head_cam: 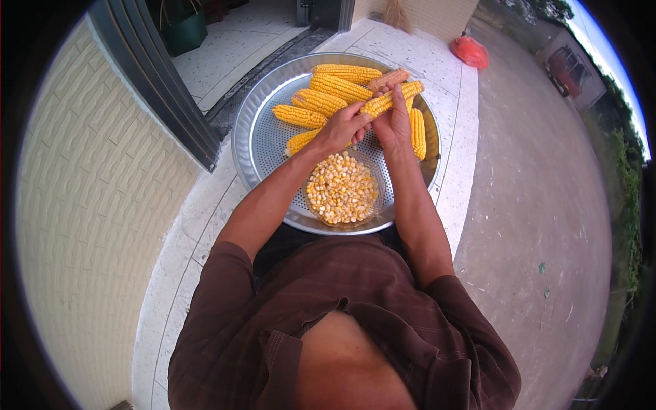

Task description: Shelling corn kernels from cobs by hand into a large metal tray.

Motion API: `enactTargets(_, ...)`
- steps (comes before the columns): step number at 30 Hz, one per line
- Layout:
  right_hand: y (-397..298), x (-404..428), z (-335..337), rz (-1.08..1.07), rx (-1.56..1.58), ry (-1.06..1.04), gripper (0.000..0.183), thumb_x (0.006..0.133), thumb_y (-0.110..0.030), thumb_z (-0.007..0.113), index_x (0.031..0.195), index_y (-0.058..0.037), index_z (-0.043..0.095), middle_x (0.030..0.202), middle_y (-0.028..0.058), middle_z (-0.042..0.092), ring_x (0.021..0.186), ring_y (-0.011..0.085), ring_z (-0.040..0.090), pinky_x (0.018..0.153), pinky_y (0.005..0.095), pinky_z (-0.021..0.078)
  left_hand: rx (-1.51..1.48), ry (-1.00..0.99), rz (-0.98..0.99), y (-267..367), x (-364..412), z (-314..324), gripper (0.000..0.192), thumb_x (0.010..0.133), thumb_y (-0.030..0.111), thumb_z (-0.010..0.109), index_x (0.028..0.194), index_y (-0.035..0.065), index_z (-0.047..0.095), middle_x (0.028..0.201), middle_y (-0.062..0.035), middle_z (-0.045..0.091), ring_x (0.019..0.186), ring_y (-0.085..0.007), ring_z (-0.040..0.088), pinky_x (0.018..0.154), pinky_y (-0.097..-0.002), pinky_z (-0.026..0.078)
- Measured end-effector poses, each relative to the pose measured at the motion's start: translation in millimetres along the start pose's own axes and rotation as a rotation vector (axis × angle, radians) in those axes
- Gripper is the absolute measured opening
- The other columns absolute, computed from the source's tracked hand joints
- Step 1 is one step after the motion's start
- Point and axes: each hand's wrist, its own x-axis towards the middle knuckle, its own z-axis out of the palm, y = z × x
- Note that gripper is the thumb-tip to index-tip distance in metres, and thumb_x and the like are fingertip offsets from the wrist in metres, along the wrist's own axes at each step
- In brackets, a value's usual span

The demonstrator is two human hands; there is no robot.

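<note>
Both hands hold one ear of yellow corn (390,99) over a wide perforated metal tray (266,169). My left hand (342,128) has its fingers at the ear's lower end. Around the ear's middle, my right hand (393,120) is closed, thumb along its side. Several whole ears (319,102) lie in the tray beyond and left of the hands, another ear (417,133) to the right. A bare reddish corncob (389,79) is just behind the held ear. Below the hands, a clear bowl (380,189) is filled with loose corn kernels (342,188).
A tiled brick wall (102,189) and a dark metal door frame (159,77) stand at the left. A green container (183,36) is inside the doorway. On the pale paving beyond the tray lie a red plastic bag (469,52) and a straw broom (396,14).
</note>
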Motion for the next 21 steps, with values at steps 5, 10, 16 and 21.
enactTargets(5, -0.4, -0.7, 0.4, -0.004, -0.012, 0.003, 0.022, 0.096, -0.027, 0.064, 0.108, -0.0098, 0.057, 0.093, 0.0024, 0.057, 0.086, 0.0144, 0.056, 0.079, 0.0315, 0.0510, -0.037, -0.003, -0.038, 1.2, -0.2, -0.2, 0.027, 0.101, 0.019, 0.046, 0.119, 0.0001, 0.055, 0.083, -0.0005, 0.056, 0.065, -0.0059, 0.053, 0.057, -0.0207, 0.045)
enactTargets(10, 0.8, 0.6, -0.7, -0.012, -0.021, -0.001, 0.022, 0.096, -0.028, 0.064, 0.107, -0.0095, 0.057, 0.093, 0.0025, 0.057, 0.086, 0.0146, 0.056, 0.080, 0.0320, 0.0509, -0.136, -0.011, -0.065, -2.0, 1.2, -2.6, 0.029, 0.101, 0.018, 0.045, 0.123, 0.0002, 0.054, 0.086, -0.0019, 0.056, 0.067, -0.0061, 0.053, 0.059, -0.0216, 0.045)
enactTargets(16, -0.5, 0.2, -3.1, 0.033, 0.055, 0.048, 0.024, 0.097, -0.031, 0.063, 0.104, -0.0094, 0.057, 0.090, 0.0022, 0.058, 0.083, 0.0152, 0.058, 0.079, 0.0325, 0.0514, -0.248, -0.053, -0.089, -1.6, 0.1, -4.7, 0.030, 0.101, 0.017, 0.043, 0.124, 0.0001, 0.053, 0.089, -0.0026, 0.056, 0.070, -0.0070, 0.054, 0.062, -0.0219, 0.046)
enactTargets(21, -0.2, 1.4, -4.6, 0.055, 0.076, 0.066, 0.024, 0.097, -0.032, 0.063, 0.102, -0.0093, 0.057, 0.089, 0.0021, 0.058, 0.082, 0.0152, 0.058, 0.079, 0.0324, 0.0517, -0.231, -0.051, -0.111, 1.7, -0.5, -4.4, 0.026, 0.101, 0.017, 0.042, 0.118, 0.0007, 0.053, 0.088, -0.0032, 0.056, 0.070, -0.0079, 0.054, 0.062, -0.0226, 0.046)
